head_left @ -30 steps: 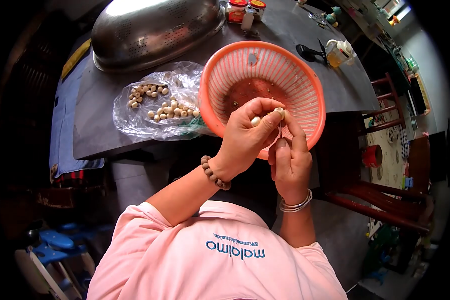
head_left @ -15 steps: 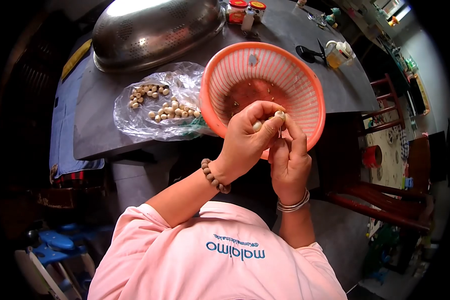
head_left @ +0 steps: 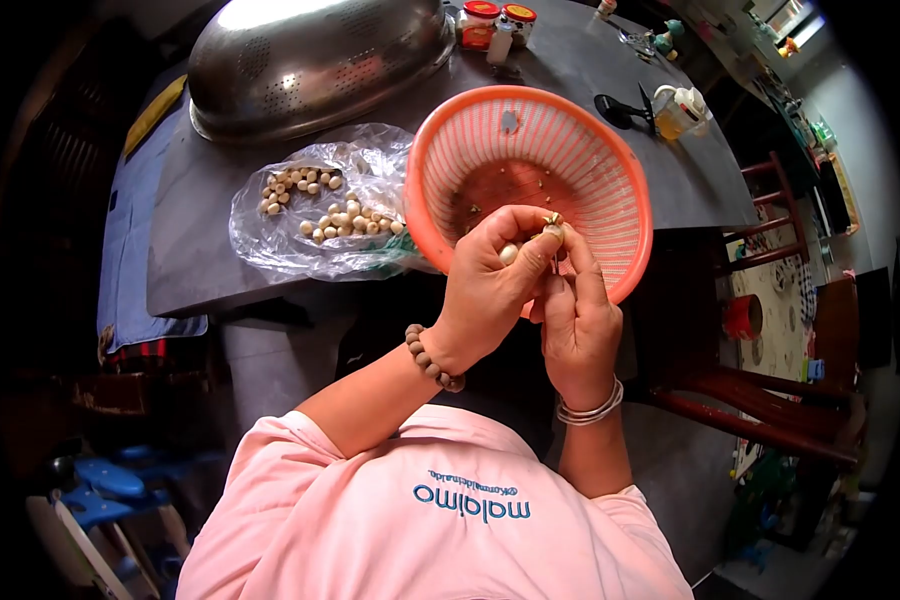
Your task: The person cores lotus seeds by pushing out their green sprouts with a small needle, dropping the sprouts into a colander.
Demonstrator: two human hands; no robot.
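My left hand (head_left: 485, 280) is closed, pinching a pale lotus seed (head_left: 554, 232) between thumb and forefinger above the strainer's near side. A greenish-yellow tip pokes up from that seed. A second pale lotus seed (head_left: 509, 254) is tucked in the curled fingers of the same hand. My right hand (head_left: 582, 325) is closed just below and to the right, fingertips touching the pinched seed. What seems to be a thin stick shows between its fingers, mostly hidden. Under both hands is an orange-pink plastic strainer basket (head_left: 432, 215) with small bits on its bottom.
Left of the basket, a clear plastic bag (head_left: 260, 245) holds many lotus seeds (head_left: 348, 218). Behind it an upturned metal colander (head_left: 310, 75) rests on the grey table (head_left: 195, 250). Red-lidded jars (head_left: 477, 25) and a pitcher of yellowish liquid (head_left: 678, 110) stand farther back.
The greenish tip now sticks out from the top of the pinched seed, where it barely showed before. Both hands have shifted only slightly.
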